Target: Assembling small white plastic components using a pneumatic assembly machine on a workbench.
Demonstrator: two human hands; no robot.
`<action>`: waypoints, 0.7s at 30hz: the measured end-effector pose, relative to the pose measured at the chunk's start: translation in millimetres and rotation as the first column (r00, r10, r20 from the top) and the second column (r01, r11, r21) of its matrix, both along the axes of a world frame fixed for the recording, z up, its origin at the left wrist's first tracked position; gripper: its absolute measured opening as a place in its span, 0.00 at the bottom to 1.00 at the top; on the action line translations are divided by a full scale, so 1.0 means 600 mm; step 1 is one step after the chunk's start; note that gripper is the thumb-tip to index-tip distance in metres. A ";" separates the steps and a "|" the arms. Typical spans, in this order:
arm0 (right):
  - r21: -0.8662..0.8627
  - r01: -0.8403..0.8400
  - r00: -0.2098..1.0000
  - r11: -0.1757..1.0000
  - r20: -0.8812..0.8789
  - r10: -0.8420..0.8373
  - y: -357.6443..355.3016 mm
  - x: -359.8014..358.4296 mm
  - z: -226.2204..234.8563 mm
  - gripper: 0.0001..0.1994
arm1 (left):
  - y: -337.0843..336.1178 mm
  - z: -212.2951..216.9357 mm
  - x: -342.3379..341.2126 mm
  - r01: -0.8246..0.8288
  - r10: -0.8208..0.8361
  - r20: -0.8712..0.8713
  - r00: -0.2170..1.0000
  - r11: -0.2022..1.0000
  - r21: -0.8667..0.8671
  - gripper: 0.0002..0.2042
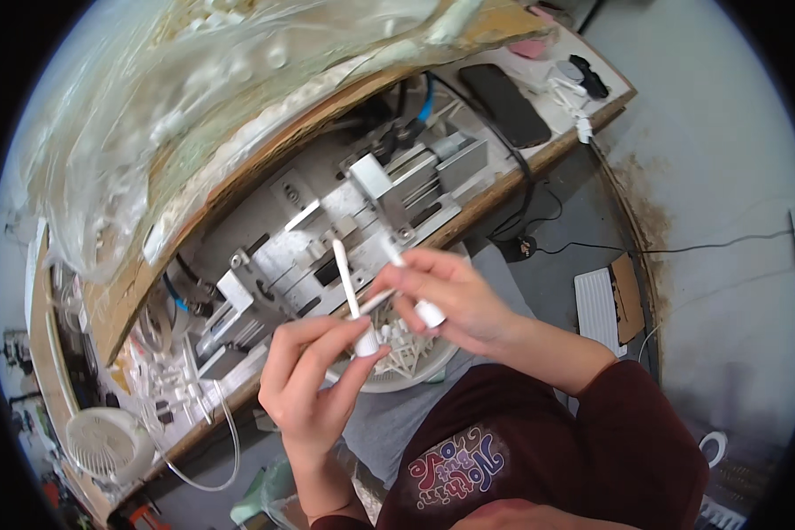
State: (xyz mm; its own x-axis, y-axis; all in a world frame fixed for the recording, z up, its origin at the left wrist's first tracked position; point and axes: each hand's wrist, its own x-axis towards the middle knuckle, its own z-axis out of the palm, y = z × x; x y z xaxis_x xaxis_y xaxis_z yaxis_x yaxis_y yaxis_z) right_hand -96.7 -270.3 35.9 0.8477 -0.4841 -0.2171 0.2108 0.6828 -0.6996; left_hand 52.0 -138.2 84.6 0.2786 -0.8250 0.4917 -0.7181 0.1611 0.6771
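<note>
My left hand (314,384) pinches the ribbed cap end of a white plastic capped stick (347,278), its long thin stem pointing up and away. Close by on the right, my right hand (459,296) grips a similar white capped piece (429,313), slightly blurred, with its narrow end pointing up and left. Another slim white stick (377,301) lies between the two hands; which fingers hold it I cannot tell. Below them sits a round white basket (393,383) filled with several small white plastic parts, partly hidden by my hands.
Just beyond my hands, a metal clamping fixture (278,256) stands on the bench. Behind it is a cardboard box edge (238,172) under clear plastic sheeting (106,168). A black phone (506,106) lies at the far right, a small white fan (106,446) at the left.
</note>
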 end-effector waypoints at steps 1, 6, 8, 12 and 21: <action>-0.050 0.042 0.999 0.998 -0.012 -0.043 -0.003 -0.003 0.001 0.13 | 0.002 -0.002 -0.003 -0.059 0.060 0.023 0.998 0.998 -0.029 0.19; -0.236 0.314 0.945 0.920 -0.020 -0.328 -0.002 -0.015 0.006 0.13 | -0.009 -0.040 -0.019 -0.263 0.263 0.132 0.956 0.965 -0.012 0.17; -0.218 0.335 0.940 0.917 0.004 -0.342 -0.001 -0.014 0.012 0.14 | -0.012 -0.067 -0.015 -0.262 0.249 0.227 0.942 0.965 0.028 0.16; -0.222 0.353 0.934 0.909 0.025 -0.357 0.001 -0.009 0.017 0.16 | -0.026 -0.076 -0.008 -0.342 0.296 0.425 0.855 0.939 0.035 0.14; -0.372 0.320 0.925 0.871 -0.074 -0.372 0.004 -0.011 0.022 0.18 | -0.039 -0.061 -0.001 -0.357 0.291 0.467 0.835 0.932 0.057 0.14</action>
State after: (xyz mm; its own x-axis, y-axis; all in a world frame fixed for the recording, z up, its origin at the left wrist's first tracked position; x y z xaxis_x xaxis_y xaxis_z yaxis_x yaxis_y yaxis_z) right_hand -103.4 -268.0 49.1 0.5856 -0.8063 -0.0835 0.2719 0.2924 -0.9168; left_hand 51.5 -161.4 48.2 0.3213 -0.7933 0.5171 -0.9406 -0.2041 0.2713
